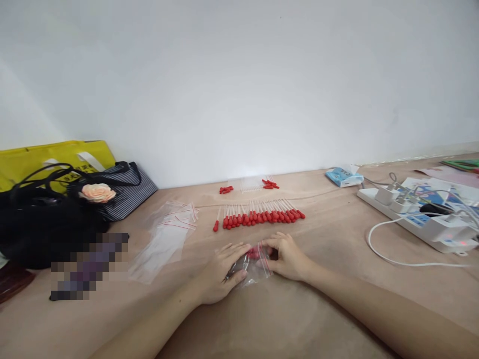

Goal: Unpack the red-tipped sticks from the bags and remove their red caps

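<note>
A small clear zip bag with a red seal strip lies on the tan table, with red-tipped droppers inside it. My left hand lies flat on the bag's left part, fingers stretched out. My right hand pinches the bag's top edge near the red strip. Just beyond both hands a long row of red-bulbed droppers lies on the table. One single dropper lies apart at the row's left end.
A pile of empty zip bags lies to the left. Black and striped bags and a yellow bag stand at far left. More droppers lie near the wall. A white power strip with plugs and cables sits right.
</note>
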Demonstrator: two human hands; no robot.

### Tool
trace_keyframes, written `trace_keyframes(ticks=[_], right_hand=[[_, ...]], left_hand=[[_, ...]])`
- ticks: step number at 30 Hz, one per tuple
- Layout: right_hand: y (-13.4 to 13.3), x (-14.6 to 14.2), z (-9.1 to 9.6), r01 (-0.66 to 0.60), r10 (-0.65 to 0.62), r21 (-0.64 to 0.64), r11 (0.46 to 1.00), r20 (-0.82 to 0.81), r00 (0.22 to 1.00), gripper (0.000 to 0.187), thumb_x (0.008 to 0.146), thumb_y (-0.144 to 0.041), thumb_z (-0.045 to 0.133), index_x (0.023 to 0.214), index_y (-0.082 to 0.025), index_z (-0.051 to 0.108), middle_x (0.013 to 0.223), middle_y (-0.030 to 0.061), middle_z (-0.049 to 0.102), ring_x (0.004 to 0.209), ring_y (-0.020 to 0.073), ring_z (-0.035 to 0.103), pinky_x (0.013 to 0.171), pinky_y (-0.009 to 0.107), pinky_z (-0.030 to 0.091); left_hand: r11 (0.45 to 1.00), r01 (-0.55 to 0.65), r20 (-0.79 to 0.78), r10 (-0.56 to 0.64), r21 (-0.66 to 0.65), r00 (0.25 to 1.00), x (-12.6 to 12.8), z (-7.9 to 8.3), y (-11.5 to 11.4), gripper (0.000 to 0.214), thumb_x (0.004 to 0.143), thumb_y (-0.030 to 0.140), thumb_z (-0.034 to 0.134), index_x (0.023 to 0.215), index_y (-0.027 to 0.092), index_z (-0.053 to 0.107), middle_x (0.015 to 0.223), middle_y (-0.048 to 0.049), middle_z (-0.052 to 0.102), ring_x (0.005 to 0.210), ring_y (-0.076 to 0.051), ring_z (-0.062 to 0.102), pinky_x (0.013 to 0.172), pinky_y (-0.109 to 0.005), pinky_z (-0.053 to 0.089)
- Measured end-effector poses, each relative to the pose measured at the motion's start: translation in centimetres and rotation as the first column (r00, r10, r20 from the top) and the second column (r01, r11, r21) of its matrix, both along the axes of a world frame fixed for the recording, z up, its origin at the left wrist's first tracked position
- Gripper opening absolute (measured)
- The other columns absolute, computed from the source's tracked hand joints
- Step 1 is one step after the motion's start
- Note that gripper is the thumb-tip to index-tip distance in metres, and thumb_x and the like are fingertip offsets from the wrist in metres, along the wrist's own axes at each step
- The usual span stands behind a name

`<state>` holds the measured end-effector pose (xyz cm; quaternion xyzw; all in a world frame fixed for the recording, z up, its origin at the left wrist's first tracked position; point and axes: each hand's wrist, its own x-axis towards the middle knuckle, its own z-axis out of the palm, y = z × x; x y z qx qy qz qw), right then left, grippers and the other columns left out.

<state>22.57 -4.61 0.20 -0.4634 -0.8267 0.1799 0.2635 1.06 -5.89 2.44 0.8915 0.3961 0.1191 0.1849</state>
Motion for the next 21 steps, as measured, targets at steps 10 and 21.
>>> trace_keyframes(ticks=[10,21], right_hand=[[0.07,0.21,0.02,0.038,-0.042,-0.102,0.994,-0.044,0.998,0.027,0.050,-0.032,0.074,0.067,-0.019,0.058,0.072,-0.0024,0.056,0.074,0.0142,0.048,0.070,0.028,0.029],[-0.24,0.34,0.28,0.044,-0.043,-0.131,0.990,0.013,0.999,0.028,0.054,-0.042,0.072,0.066,-0.020,0.060,0.079,0.0001,0.056,0.079,0.0161,0.048,0.070,0.029,0.029]], left_hand=[[0.999,0.044,-0.064,-0.045,-0.021,0.997,-0.13,0.03,-0.05,0.050,0.085,0.039,0.040,0.131,0.024,0.030,0.136,-0.0037,0.035,0.126,-0.021,0.028,0.105,-0.043,0.022],[0.994,0.095,-0.191,-0.103,-0.051,0.976,-0.17,0.44,0.05,0.061,0.083,0.052,0.036,0.135,0.026,0.020,0.142,-0.0032,0.020,0.131,-0.023,0.016,0.107,-0.045,0.013]])
